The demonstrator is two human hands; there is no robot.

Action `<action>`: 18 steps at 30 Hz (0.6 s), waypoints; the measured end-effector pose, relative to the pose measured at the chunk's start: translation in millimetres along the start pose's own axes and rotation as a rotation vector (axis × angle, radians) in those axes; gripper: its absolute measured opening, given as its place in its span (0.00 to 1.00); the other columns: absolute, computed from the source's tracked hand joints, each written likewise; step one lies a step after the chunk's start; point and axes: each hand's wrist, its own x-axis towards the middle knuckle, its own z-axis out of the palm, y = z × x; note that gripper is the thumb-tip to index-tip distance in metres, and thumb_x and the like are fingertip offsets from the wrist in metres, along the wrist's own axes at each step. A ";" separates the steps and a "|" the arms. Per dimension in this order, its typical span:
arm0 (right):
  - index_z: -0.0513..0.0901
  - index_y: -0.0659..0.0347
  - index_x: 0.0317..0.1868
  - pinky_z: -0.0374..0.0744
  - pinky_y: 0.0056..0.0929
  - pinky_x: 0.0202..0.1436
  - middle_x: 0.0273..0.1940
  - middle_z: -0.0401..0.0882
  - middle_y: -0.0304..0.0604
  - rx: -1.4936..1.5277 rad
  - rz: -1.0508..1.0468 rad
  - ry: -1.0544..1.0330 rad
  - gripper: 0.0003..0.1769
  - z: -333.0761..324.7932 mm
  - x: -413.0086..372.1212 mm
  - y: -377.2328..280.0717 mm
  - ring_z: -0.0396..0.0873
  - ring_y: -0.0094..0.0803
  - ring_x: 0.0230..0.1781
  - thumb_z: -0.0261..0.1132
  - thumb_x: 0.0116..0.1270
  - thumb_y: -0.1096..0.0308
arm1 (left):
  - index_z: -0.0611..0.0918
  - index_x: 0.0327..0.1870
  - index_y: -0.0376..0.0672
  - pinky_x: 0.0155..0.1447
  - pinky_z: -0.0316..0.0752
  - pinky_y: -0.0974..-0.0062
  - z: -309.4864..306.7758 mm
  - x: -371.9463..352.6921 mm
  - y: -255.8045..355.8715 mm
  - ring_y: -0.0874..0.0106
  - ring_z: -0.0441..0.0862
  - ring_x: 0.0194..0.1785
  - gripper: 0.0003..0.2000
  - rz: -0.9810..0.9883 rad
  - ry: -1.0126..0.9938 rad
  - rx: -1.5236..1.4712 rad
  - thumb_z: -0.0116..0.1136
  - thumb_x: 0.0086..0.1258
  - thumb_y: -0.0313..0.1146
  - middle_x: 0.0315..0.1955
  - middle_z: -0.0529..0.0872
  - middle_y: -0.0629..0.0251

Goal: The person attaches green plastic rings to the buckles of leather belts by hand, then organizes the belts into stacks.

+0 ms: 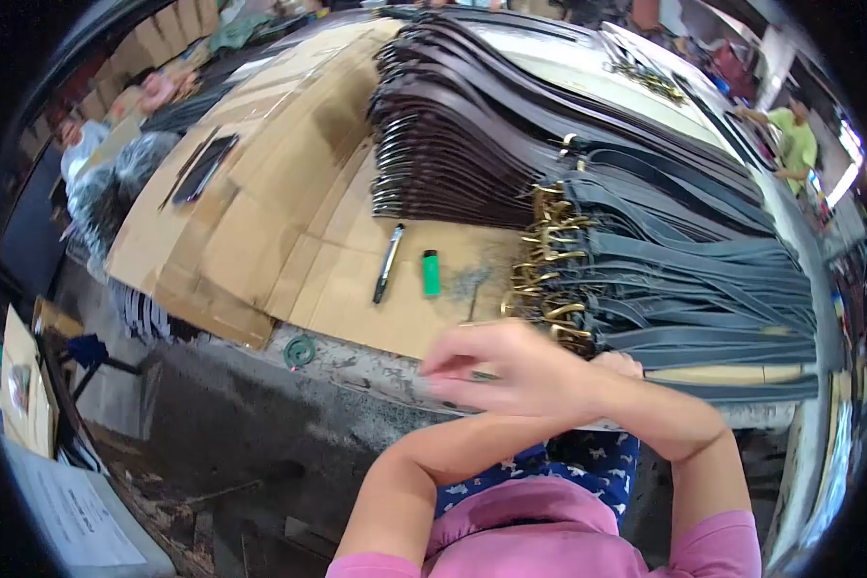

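Head view: grey belts (684,289) stacked at tabletop's near right edge, brass buckles (549,279) facing me. Floppy and slick, I'd grab one by its stiff buckle. Left hand (618,364) beside them, fingers hidden, can't tell. Right hand (496,371) blurred, fingertips pinched together. Lighter (432,273) and pen (388,262) nearby.

Bare cardboard (289,222) at center left leaves me open room, broken only by the pen (388,262) and green lighter (432,273). Right of center, gray belts (703,279) and their brass buckles (549,260) block my way; dark belts (453,144) wall off the top.
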 end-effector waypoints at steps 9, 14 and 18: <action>0.81 0.64 0.43 0.80 0.27 0.48 0.39 0.84 0.41 0.302 0.373 1.240 0.06 -24.5 -239.7 31.8 0.82 0.26 0.38 0.64 0.72 0.70 | 0.79 0.43 0.30 0.51 0.80 0.58 -5.8 7.4 -9.7 0.50 0.84 0.48 0.21 -0.024 0.027 -0.043 0.72 0.48 0.30 0.37 0.85 0.47; 0.80 0.70 0.47 0.84 0.35 0.55 0.42 0.85 0.51 0.919 0.364 1.299 0.12 24.8 -290.4 66.0 0.85 0.36 0.45 0.63 0.73 0.68 | 0.75 0.44 0.31 0.49 0.77 0.53 -22.9 5.4 -5.7 0.46 0.82 0.46 0.20 -0.047 -0.081 -0.087 0.67 0.52 0.31 0.39 0.82 0.44; 0.72 0.78 0.61 0.81 0.42 0.63 0.56 0.79 0.65 1.351 0.302 1.113 0.25 32.2 -273.7 65.6 0.82 0.51 0.57 0.59 0.77 0.61 | 0.74 0.45 0.33 0.48 0.76 0.52 -41.2 0.0 2.5 0.46 0.82 0.46 0.19 -0.044 -0.104 -0.160 0.64 0.55 0.33 0.40 0.83 0.45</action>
